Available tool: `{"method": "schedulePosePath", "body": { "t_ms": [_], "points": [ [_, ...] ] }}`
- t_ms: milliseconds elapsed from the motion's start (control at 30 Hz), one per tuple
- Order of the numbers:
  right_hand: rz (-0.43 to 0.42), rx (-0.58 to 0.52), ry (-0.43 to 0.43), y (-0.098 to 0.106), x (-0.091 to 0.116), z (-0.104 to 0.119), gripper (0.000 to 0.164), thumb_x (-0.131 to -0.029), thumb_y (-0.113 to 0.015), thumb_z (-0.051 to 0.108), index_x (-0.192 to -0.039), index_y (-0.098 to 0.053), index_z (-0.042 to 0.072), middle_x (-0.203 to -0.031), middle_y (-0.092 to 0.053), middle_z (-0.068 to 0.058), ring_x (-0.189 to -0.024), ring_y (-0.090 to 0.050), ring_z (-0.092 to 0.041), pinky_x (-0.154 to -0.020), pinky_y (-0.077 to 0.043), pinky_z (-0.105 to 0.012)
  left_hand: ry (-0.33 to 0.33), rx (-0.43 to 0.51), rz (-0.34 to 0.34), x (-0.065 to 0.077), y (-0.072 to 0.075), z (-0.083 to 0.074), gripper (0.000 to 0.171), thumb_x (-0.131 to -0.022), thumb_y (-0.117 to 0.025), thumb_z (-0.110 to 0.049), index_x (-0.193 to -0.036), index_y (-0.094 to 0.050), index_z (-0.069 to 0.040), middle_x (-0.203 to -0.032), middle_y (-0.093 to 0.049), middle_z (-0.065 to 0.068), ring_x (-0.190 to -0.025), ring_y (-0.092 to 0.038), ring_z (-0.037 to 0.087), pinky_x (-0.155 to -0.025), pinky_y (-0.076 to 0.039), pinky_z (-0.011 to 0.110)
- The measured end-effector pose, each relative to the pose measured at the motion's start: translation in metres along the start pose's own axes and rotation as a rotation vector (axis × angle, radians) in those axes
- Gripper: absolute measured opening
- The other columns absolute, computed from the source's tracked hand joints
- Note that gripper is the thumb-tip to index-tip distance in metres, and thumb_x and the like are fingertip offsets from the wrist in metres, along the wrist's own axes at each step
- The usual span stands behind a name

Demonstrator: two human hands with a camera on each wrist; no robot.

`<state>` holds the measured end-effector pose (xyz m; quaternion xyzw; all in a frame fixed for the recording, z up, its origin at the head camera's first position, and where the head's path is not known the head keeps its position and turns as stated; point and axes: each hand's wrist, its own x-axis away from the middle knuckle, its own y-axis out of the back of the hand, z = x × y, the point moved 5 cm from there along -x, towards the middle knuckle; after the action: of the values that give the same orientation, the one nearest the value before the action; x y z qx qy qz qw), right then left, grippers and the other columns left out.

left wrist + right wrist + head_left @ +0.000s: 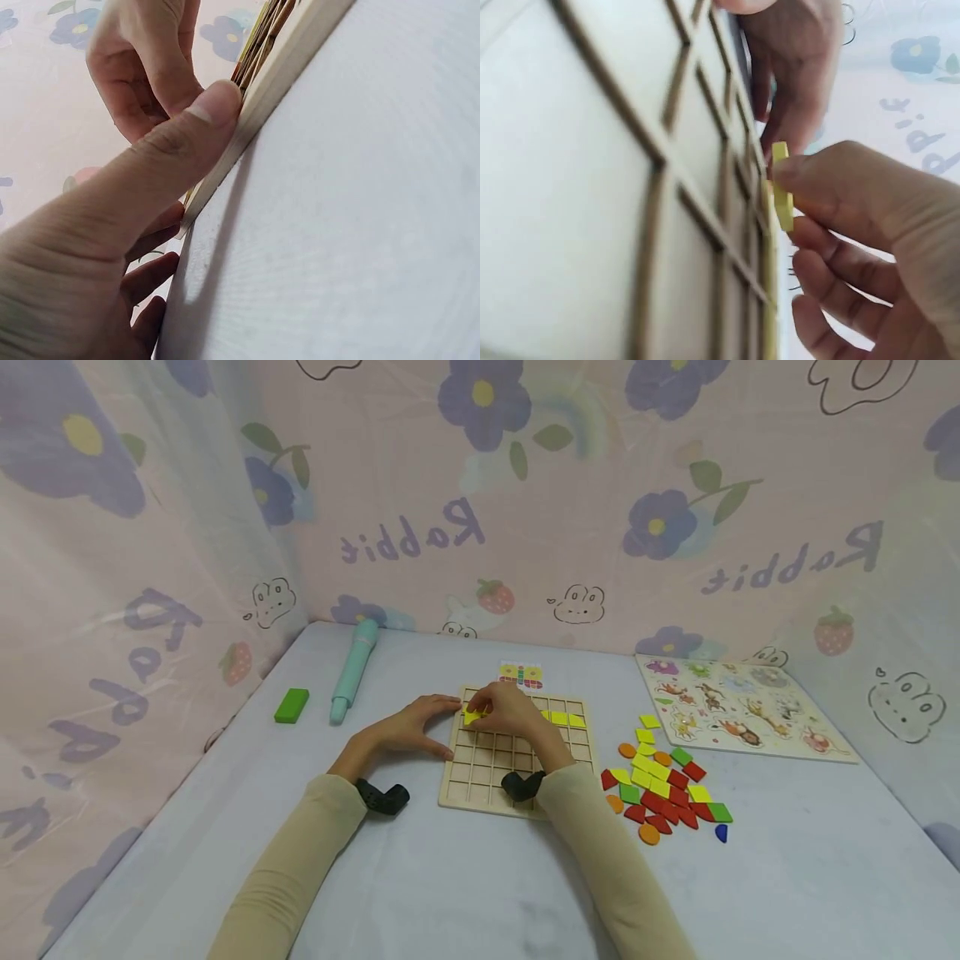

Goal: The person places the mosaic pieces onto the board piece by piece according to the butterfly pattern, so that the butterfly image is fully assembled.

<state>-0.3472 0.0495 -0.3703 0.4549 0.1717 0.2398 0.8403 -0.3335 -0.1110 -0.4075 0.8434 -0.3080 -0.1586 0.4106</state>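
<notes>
A wooden grid board (480, 793) lies flat on the table, with yellow tiles (558, 718) in a row near its far side. My right hand (508, 710) is over the board's far left part. Its thumb and fingers pinch a yellow tile (783, 191), seen edge-on and tilted just off the grid in the right wrist view. At the board's left side is my left hand (408, 727), its fingers loosely spread. The left thumb (214, 105) touches the board's edge, while its other fingers reach towards the far corner. My right hand covers some of the row.
Loose red, yellow, green and orange pieces (660, 785) are heaped right of the board, with a blue piece (722, 833) nearby. A pattern card (521, 676) lies behind it. An animal puzzle board (742, 706) is far right. A green block (292, 705) and a mint-coloured stick (355, 672) lie left.
</notes>
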Motion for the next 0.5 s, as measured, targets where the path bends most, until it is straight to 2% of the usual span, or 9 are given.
{"method": "schedulePosePath", "body": {
  "t_ms": [133,500],
  "points": [
    [0.009,-0.016,-0.024,-0.0069,-0.0033,-0.0055,0.024,-0.076,-0.078,0.020,-0.097,-0.072,0.009,-0.088,-0.067,0.000,-0.077,-0.058,-0.012,-0.071,-0.050,-0.025,0.000,-0.003,0.002,-0.0008,-0.0006,0.0014,0.087,-0.073,-0.078,-0.042,-0.144,-0.036,-0.013,-0.151,-0.027,0.005,-0.140,-0.016,0.027,-0.113,-0.017,0.049],
    [-0.035,-0.033,0.018,-0.0101,-0.0039,-0.0054,0.023,-0.078,-0.077,0.019,-0.097,-0.072,0.008,-0.092,-0.068,-0.001,-0.080,-0.059,-0.012,-0.075,-0.051,-0.025,-0.007,-0.015,0.005,-0.0007,0.0017,-0.0023,0.088,-0.072,-0.078,-0.043,-0.143,-0.036,-0.011,-0.150,-0.028,0.008,-0.139,-0.019,0.029,-0.112,-0.019,0.049]
  ]
}}
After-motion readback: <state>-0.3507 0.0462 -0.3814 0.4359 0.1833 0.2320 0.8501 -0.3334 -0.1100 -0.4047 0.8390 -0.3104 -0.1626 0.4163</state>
